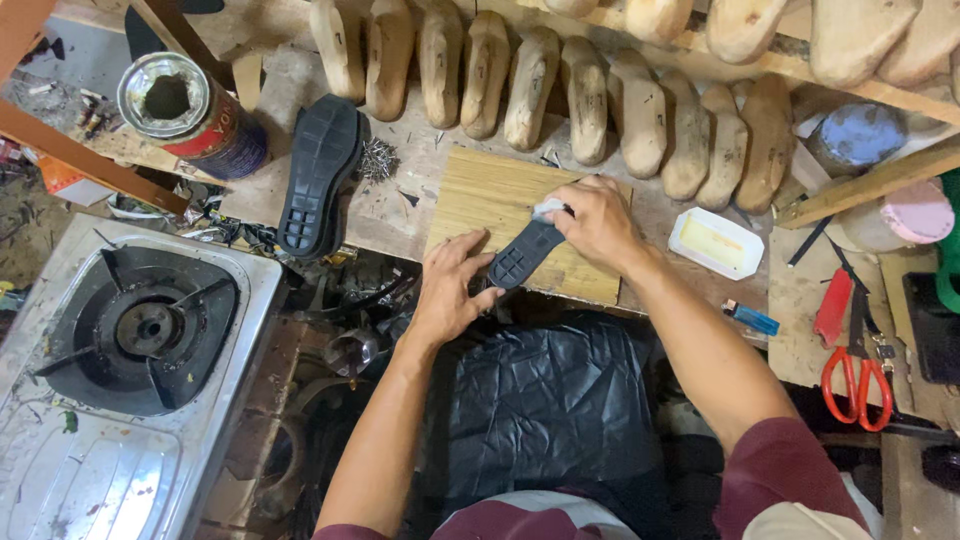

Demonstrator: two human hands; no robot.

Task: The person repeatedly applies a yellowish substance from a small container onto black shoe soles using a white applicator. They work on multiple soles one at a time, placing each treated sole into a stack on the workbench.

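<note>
Black rubber shoe sole (524,254) lies tread-up on a wooden board (480,200), centre frame. Left hand (447,290) presses flat on its near end, fingers spread, not clenched. Right hand (598,222) pinches a small white pad (549,208) against the sole's far end. Looks mid-wipe; how much is covered, can't tell. Second black sole (318,172) lies upper left of centre, untouched. Wooden shoe lasts (585,100) line the top; red scissors (856,372) right, gas stove (140,330) lower left.

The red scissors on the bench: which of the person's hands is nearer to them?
Right. The right hand is on the sole, left of the scissors; the left hand lies farther left still.
</note>
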